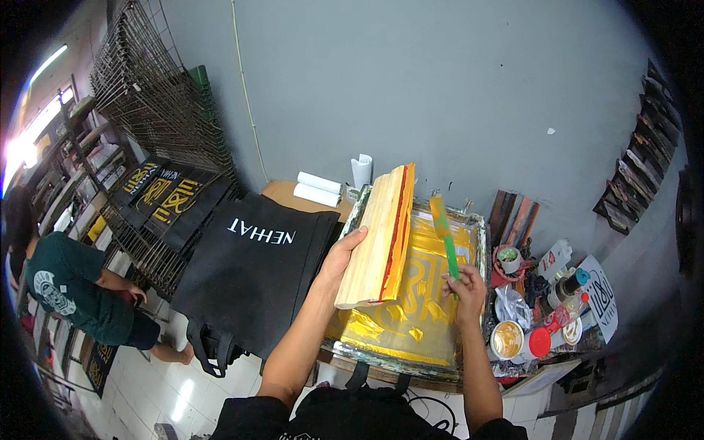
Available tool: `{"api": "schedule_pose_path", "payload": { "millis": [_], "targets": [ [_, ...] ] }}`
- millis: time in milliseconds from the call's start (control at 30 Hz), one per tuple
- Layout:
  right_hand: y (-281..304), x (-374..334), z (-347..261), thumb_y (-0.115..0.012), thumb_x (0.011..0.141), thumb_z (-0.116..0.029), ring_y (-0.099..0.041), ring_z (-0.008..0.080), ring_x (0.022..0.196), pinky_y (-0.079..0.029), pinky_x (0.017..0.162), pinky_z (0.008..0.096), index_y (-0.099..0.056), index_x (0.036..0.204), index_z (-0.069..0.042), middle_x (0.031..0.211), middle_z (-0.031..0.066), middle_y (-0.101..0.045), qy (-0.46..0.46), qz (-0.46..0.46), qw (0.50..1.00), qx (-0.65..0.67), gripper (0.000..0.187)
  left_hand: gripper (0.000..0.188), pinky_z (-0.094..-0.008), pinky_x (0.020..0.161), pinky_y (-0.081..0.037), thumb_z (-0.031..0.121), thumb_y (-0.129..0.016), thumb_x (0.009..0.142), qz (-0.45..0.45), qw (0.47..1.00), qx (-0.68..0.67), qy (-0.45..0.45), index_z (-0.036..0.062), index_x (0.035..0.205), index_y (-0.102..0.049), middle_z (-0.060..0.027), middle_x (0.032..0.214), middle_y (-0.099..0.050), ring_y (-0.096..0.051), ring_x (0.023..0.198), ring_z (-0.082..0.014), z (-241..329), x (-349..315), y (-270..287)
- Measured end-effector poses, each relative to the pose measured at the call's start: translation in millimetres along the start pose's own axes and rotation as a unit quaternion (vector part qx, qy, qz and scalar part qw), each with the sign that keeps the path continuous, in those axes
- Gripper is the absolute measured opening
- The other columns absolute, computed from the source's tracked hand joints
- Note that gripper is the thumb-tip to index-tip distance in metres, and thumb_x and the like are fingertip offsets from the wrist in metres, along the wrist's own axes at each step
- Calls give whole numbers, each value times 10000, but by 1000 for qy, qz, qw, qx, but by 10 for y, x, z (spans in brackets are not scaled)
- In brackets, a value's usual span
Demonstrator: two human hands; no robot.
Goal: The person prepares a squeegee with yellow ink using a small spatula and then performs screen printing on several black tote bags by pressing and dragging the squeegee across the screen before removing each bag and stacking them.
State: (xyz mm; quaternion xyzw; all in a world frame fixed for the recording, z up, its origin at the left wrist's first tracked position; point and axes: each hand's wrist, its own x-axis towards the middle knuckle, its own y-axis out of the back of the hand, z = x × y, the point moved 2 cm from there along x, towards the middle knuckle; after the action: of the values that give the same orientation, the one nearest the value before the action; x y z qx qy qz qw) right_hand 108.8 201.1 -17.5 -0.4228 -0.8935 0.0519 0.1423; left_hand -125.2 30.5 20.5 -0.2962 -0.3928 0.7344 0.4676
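My left hand (343,257) grips a wide wooden squeegee (369,246), held tilted above the screen printing frame. Yellow ink coats its far side along a red blade (398,227). In my right hand (465,292) is a thin green spatula (449,249), pinched by its lower end, its upper part smeared with yellow ink. The spatula stands apart from the squeegee, to its right. Beneath both hands lies the screen frame (415,359), its mesh streaked with yellow ink over a patterned design. The squeegee hides the frame's left part.
Black fabric bags (253,271) lie stacked left of the frame, with paper rolls (319,188) behind. Ink tubs (507,340) and bottles (568,284) crowd the right. Printed black bags rest on a wire rack (139,235). Another person (73,290) is at far left.
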Motion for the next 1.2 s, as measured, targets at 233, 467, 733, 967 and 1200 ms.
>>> {"api": "schedule_pose_path", "payload": {
  "millis": [233,467,733,967,1200],
  "targets": [
    [-605,506,-111,-599,1008,-290,-436,90,404,-299,357,237,-621,1107,-31,709,90,-652,-137,-106,977,121,278,420,-390,749,-635,310,-564,1026,-2,999,-12,45,-25,1274,-614,-191,1089,-735,-755,865,-259,-173,-25,-22],
    [-434,257,23,-578,1018,-314,-376,61,382,-258,345,234,-657,1048,-43,633,37,-585,-190,-113,973,71,284,409,-384,740,-637,293,-580,1017,18,1000,-18,16,-32,1260,-626,-197,1077,-737,-757,855,-259,-87,-55,-107],
    [18,-104,200,-594,994,-285,-482,90,552,-376,492,239,-656,1082,-70,739,26,-596,-143,-28,988,-42,241,507,-381,668,-608,484,-679,922,124,979,161,12,20,1128,-687,-136,934,-739,-724,716,-237,-30,-205,65],
    [647,-385,177,-550,1018,-227,-583,121,552,-481,423,273,-575,1112,-89,768,46,-628,-98,32,995,-3,169,473,-351,889,-575,295,-598,1014,-50,994,47,-82,9,1382,-517,-149,1203,-680,-715,994,-215,-209,141,114],
    [432,-417,-269,-648,955,-142,-557,110,587,-416,479,234,-589,1166,-51,830,66,-671,-167,26,986,-7,238,503,-376,926,-567,237,-579,1033,-13,992,49,-112,-10,1443,-424,-147,1264,-642,-691,1068,-228,-226,120,217]
  ]
}}
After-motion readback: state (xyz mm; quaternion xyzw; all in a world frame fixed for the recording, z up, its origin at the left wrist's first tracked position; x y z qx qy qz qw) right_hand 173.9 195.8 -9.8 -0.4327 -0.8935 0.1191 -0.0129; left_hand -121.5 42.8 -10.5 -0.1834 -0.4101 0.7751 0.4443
